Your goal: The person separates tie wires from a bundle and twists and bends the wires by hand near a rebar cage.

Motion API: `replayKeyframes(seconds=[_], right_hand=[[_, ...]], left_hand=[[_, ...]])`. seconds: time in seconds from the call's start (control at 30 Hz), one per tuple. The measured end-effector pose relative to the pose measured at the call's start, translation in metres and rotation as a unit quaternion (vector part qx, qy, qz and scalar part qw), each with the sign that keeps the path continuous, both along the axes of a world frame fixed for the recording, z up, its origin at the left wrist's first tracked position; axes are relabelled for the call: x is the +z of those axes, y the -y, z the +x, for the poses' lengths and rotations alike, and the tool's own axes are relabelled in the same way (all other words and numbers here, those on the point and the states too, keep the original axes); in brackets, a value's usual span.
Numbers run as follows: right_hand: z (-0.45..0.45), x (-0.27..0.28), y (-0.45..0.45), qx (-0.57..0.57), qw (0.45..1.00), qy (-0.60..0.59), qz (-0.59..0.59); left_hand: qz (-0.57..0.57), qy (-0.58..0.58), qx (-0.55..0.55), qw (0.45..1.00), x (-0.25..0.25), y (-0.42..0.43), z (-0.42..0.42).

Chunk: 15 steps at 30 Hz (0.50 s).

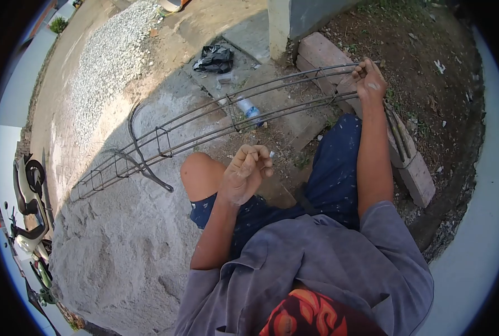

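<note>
A long rebar cage (196, 134), made of thin steel bars with square wire stirrups, runs from the grey sand at left to the blocks at right. My right hand (371, 81) is closed at its right end, fingers round the upper bar. In front of my body and apart from the cage, my left hand (248, 171) is raised with its fingers curled together. A small white bit shows beside its fingertips; I cannot tell whether it is held. A bent bundle of tie wire (143, 162) hangs over the cage's left part.
Under the cage's left part lies a grey sand heap (115, 252), with a gravel pile (115, 61) beyond. A plastic bottle (249, 111) and a black plastic bag (214, 59) lie ahead. Concrete blocks (325, 53) are at right; a motor scooter (34, 207) is parked at far left.
</note>
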State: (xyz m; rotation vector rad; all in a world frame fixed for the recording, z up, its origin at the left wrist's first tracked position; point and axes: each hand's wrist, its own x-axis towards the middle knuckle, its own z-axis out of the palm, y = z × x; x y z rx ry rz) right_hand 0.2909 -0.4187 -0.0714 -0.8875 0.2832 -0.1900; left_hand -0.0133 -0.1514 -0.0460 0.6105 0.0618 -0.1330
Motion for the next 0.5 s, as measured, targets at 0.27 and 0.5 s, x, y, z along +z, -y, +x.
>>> replayKeyframes(seconds=[0.27,0.5], right_hand=[[-0.008,0.003,-0.008,0.058,0.997,0.035,-0.049],[-0.014,0.010,-0.015,0.085,0.994,0.065,-0.022]], left_hand=[[0.064,-0.133,-0.075,0.986,-0.031,0.002,-0.028],[0.002,-0.154,-0.128,0.980,-0.028,0.003,-0.027]])
